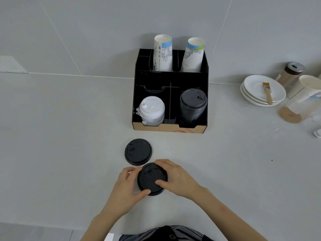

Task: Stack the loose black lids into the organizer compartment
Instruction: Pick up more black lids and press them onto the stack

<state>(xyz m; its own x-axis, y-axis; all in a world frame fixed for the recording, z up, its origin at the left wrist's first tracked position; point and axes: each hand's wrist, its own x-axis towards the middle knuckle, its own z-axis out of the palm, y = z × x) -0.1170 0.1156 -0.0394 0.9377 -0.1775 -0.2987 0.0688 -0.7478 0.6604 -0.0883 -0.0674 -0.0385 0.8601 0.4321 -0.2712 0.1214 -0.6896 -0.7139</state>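
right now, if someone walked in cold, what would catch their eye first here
Probably the two hands, left hand and right hand, closed around one black lid low in the middle of the grey counter, with a second loose black lid lying just behind it. Next comes the black organizer against the wall, holding a white lid stack front left and a black lid stack front right.
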